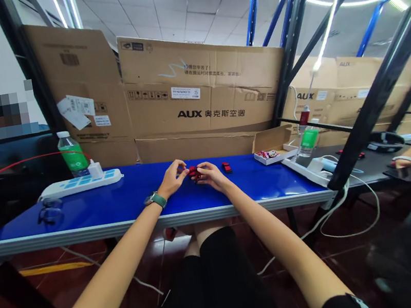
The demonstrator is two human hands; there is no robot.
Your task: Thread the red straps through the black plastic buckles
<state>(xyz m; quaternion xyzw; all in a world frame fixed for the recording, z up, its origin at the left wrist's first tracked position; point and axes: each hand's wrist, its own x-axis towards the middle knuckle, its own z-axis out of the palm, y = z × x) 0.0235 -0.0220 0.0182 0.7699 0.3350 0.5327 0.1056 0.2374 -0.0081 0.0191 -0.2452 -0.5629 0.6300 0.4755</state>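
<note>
A small red-and-black piece (193, 172) is held up just above the blue tabletop, its exact kind too small to make out. My right hand (212, 176) pinches it from the right, partly covering it. From the other side, the curled fingers and thumb of my left hand (172, 178) close on its left edge. A watch with a green strap (155, 199) is on my left wrist. Just right of my right hand, a second red-and-black piece (227, 167) lies on the table.
Behind the blue table (120, 209) stand cardboard panels (202, 86). On the left are a power strip (81, 183), glasses (50, 212) and a green-labelled bottle (73, 154). An open box (273, 156) of small packets sits right, near another bottle (308, 138). Another person's hand (405, 162) is far right.
</note>
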